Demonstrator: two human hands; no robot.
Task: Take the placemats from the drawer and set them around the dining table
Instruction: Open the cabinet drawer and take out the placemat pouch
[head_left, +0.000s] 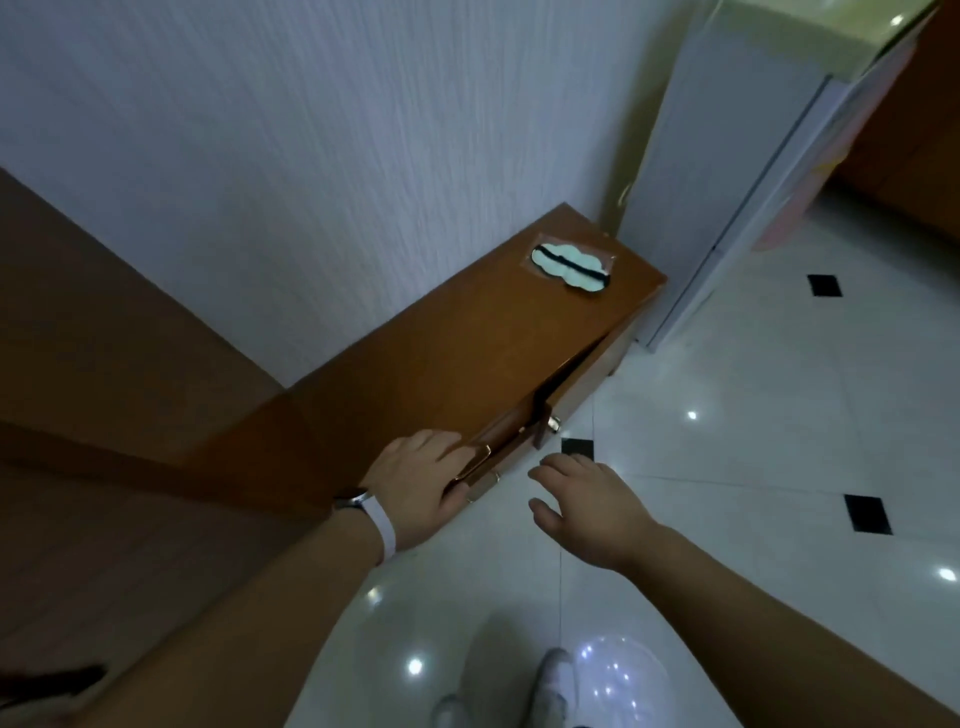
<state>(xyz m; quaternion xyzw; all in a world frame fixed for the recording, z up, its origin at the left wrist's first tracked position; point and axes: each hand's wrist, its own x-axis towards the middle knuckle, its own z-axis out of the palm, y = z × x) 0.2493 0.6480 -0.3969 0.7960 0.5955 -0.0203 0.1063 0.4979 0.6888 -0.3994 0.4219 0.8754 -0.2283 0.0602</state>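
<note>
A low brown wooden cabinet (415, 364) stands against the white wall. Its top drawer (511, 431) is pulled out a small way, showing a dark gap. My left hand (421, 475), with a watch on the wrist, is closed around the drawer's gold metal handle (475, 462). Just right of the drawer front, my right hand (587, 506) hovers over the floor with fingers spread and holds nothing. No placemats are visible; the drawer's inside is hidden.
A pale cloud-shaped item with a dark band (570, 266) lies on the cabinet's far end. A white fridge (727, 182) stands beyond the cabinet. Glossy white floor tiles with small black squares (779, 441) spread to the right. My feet (550, 680) are below.
</note>
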